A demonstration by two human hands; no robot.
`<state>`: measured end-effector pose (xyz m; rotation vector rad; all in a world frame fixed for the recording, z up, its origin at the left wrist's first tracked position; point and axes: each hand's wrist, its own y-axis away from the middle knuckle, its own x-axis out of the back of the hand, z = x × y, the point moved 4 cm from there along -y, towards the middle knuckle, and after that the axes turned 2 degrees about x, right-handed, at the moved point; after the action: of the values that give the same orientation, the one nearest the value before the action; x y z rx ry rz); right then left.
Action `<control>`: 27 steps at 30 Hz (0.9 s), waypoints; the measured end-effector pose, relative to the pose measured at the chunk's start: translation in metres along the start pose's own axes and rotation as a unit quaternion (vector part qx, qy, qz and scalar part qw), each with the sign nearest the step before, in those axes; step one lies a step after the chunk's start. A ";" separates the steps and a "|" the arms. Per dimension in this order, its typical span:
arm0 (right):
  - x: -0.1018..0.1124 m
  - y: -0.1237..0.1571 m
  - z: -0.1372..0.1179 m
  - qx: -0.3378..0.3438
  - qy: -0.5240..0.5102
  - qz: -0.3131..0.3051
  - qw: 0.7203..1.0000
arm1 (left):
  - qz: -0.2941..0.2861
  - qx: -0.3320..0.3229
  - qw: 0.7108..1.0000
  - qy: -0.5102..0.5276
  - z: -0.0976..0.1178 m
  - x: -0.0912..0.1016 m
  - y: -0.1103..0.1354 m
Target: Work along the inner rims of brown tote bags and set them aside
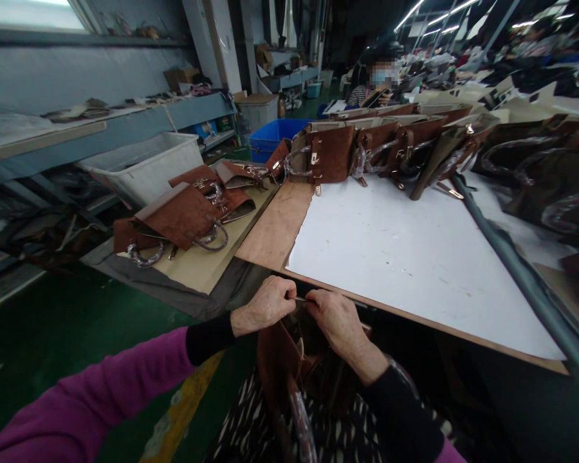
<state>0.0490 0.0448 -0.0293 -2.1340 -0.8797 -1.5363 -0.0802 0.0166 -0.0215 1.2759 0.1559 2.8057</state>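
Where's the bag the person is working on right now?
In the head view, the brown bag is at the bottom middle, just below the left hand and right hand, on the near side of the table.

One handbag [276, 357] is sitting before the worktable [390, 251], a bag row [334, 154] is standing along its far side, and further bags [181, 215] are lying at left, before a tub [142, 168].
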 end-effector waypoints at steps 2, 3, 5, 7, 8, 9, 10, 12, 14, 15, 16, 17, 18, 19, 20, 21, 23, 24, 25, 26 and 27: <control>-0.002 -0.002 -0.003 0.005 -0.002 -0.006 1.000 | 0.000 0.001 1.000 -0.001 0.000 -0.001 0.000; -0.003 -0.003 -0.005 0.007 -0.001 -0.009 1.000 | 0.001 0.001 1.000 -0.001 0.000 -0.002 0.000; -0.004 -0.005 -0.006 0.008 0.001 -0.016 1.000 | 0.006 -0.001 1.000 -0.001 0.000 -0.001 0.000; -0.005 -0.006 -0.008 0.011 0.001 -0.025 1.000 | 0.007 -0.008 1.000 0.001 0.000 -0.001 0.001; -0.004 -0.006 -0.008 0.015 0.001 -0.031 0.999 | 0.005 -0.012 1.000 0.002 0.001 0.000 0.001; -0.004 -0.005 -0.009 0.019 0.001 -0.038 0.999 | 0.003 -0.017 1.000 0.001 0.001 0.000 0.002; -0.003 -0.004 -0.010 0.024 0.000 -0.046 0.999 | 0.000 -0.023 1.000 0.000 0.002 0.000 0.003; -0.001 -0.003 -0.011 0.034 -0.004 -0.061 0.998 | -0.006 -0.034 0.999 -0.004 0.004 0.001 0.004; 0.001 -0.002 -0.012 0.041 -0.012 -0.076 0.996 | -0.014 -0.045 0.999 -0.006 0.008 0.002 0.005; 0.003 -0.001 -0.011 0.041 -0.017 -0.081 0.996 | -0.017 -0.053 0.998 -0.001 0.011 0.003 0.005; 0.005 -0.001 -0.010 0.039 -0.023 -0.086 0.995 | -0.019 -0.062 0.998 0.011 0.014 0.004 0.006; 0.008 0.000 -0.009 0.034 -0.027 -0.091 0.995 | -0.018 -0.072 0.997 0.029 0.018 0.006 0.008; 0.011 0.002 -0.007 0.027 -0.030 -0.094 0.995 | -0.011 -0.083 0.995 0.050 0.022 0.009 0.009; 0.016 0.004 -0.005 0.018 -0.030 -0.096 0.995 | -0.002 -0.093 0.993 0.069 0.027 0.013 0.011; 0.021 0.006 -0.002 0.009 -0.029 -0.096 0.995 | 0.010 -0.097 0.992 0.083 0.031 0.017 0.014; 0.027 0.009 0.000 -0.002 -0.027 -0.096 0.995 | 0.023 -0.093 0.991 0.092 0.034 0.021 0.016; 0.038 0.016 0.004 -0.034 -0.023 -0.094 0.995 | 0.023 -0.065 0.992 0.107 0.039 0.026 0.018; 0.043 0.019 0.006 -0.053 -0.020 -0.093 0.994 | 0.004 -0.044 0.991 0.124 0.040 0.026 0.017; 0.048 0.022 0.008 -0.072 -0.015 -0.092 0.993 | -0.022 -0.023 0.989 0.147 0.041 0.024 0.016; 0.051 0.024 0.009 -0.089 -0.008 -0.091 0.992 | -0.045 -0.004 0.984 0.170 0.042 0.022 0.015; 0.054 0.026 0.009 -0.103 0.000 -0.089 0.991 | -0.065 0.010 0.980 0.189 0.044 0.019 0.014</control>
<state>0.0845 0.0456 0.0197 -2.2488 -0.9735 -1.7837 -0.0595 0.0079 0.0231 0.6905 0.2710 2.9033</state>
